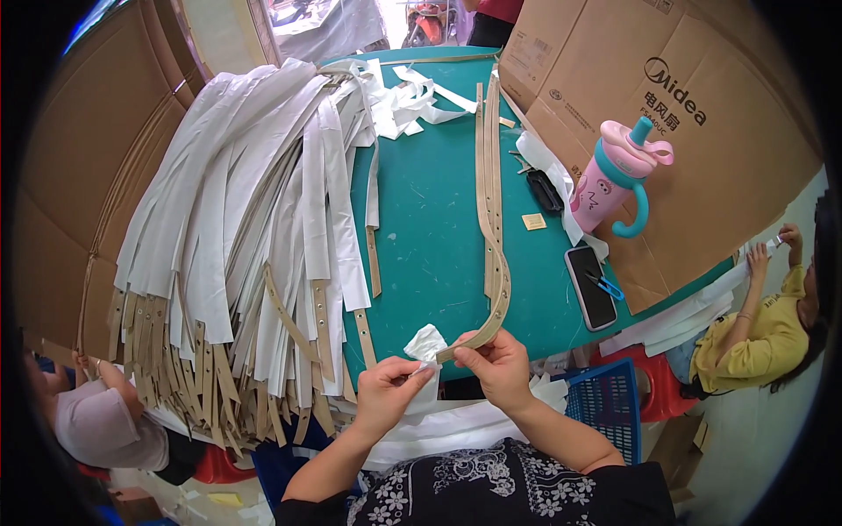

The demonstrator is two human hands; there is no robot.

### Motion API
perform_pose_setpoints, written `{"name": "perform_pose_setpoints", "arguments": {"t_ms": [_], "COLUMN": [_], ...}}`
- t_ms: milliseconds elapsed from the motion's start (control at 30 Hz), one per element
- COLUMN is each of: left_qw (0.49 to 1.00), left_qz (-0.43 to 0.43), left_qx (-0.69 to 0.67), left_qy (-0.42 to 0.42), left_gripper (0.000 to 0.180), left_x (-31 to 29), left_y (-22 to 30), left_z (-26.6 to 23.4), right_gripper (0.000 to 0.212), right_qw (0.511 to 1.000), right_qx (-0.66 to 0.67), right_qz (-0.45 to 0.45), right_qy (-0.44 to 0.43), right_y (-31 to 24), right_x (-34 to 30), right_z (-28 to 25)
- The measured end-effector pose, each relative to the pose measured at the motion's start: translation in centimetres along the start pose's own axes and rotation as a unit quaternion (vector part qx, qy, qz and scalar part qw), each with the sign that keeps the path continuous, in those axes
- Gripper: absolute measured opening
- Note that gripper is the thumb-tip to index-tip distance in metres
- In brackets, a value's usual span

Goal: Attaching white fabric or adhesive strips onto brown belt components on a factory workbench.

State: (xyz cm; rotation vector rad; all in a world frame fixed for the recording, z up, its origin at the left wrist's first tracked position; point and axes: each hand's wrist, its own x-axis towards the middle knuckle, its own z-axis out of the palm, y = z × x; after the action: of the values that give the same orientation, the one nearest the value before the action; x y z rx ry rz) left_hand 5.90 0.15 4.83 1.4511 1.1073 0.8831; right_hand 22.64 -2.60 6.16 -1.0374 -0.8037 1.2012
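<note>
Near the table's front edge, my right hand point(498, 370) pinches the end of a long tan strap point(502, 285) with metal eyelets. The strap curves away from my fingers toward the far side, along other tan strips. Just left of it, my left hand point(390, 396) is closed on a white strip point(424, 342), which looks thin and crumpled. My two hands are close together, and the strap's end meets the white strip between them. On the left lies a large heap of tan straps in white sleeves point(237, 167), their eyelet ends hanging over the near edge.
The green table point(421, 228) carries white scraps point(408, 101) at the back. A pink tumbler point(607, 180), black case point(545, 191), phone point(589, 285) and blue thread snips point(605, 286) are on the right. Cardboard point(675, 114) flanks them. A blue basket point(605, 403) stands below. Other people sit at both sides.
</note>
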Motion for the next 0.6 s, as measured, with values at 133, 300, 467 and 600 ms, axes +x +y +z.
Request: {"name": "perform_pose_setpoints", "arguments": {"t_ms": [133,300,467,600], "left_qw": [0.999,0.994,0.966,0.968], "left_qz": [-0.023,-0.032,-0.183,-0.204], "left_qx": [-0.019,-0.002,-0.054,-0.074], "left_qy": [-0.028,-0.108,-0.172,-0.129], "left_gripper": [0.01,0.022,0.028,0.033], "left_x": [0.0,0.5,0.8,1.4], "left_y": [-0.1,-1.6,-2.6,-3.6], "left_z": [-0.2,-0.9,-1.8,-2.2], "right_gripper": [0.016,0.023,0.029,0.031], "right_qw": [0.999,0.959,0.927,0.938], "right_qx": [-0.037,-0.044,-0.011,-0.033], "right_qz": [-0.001,0.25,0.353,0.313], "right_qy": [-0.036,-0.129,-0.129,-0.144], "right_y": [0.3,1.9,3.7,4.5], "right_x": [0.4,1.7,4.2,4.8], "right_z": [-0.2,-1.2,-2.3,-0.7]}}
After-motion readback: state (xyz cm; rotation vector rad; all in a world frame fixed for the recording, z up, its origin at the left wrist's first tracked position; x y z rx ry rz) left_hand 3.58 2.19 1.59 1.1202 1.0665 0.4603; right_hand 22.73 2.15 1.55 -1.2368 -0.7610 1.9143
